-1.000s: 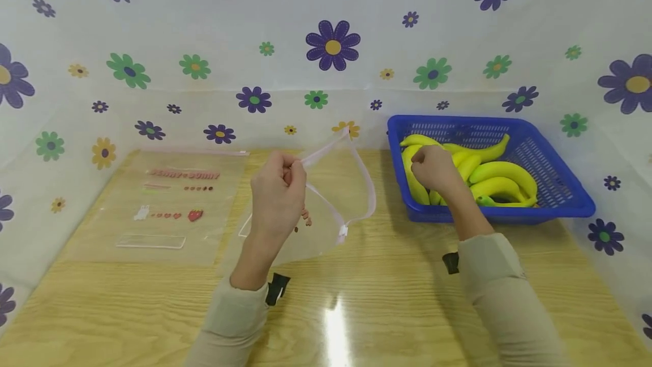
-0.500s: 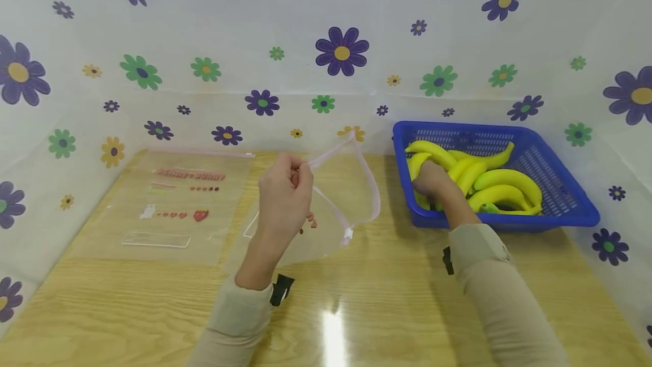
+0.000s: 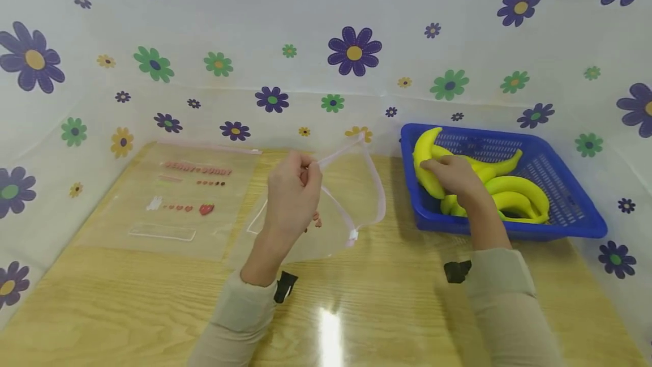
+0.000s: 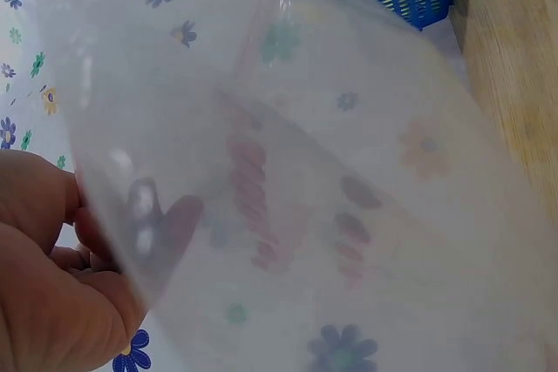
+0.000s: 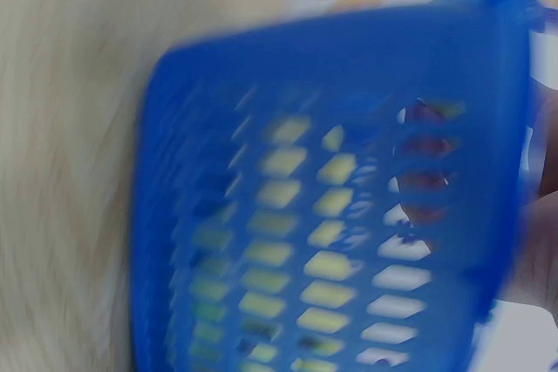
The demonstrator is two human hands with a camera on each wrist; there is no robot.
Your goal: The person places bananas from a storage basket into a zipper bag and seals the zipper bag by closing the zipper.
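My left hand (image 3: 292, 203) pinches the edge of a clear zipper bag (image 3: 333, 237), whose pink-rimmed mouth gapes toward the right. In the left wrist view the bag's cloudy film (image 4: 288, 180) fills most of the picture, with red print on it. Over the left end of a blue basket (image 3: 423, 217), my right hand (image 3: 455, 177) grips a yellow banana (image 3: 428, 157), which stands tilted with its tip above the rim. Several more bananas (image 3: 514, 191) lie in the basket. The right wrist view is blurred and shows mostly the basket's slotted wall (image 5: 323, 50).
A second clear zipper bag (image 3: 112, 220) with rabbit and strawberry print lies flat on the wooden table (image 3: 387, 299) at the left. Behind the table hangs a white cloth (image 3: 305, 10) with printed flowers.
My right hand has reached down into the basket, taken hold of a banana and raised it at the left end. The left hand keeps holding the bag's edge.
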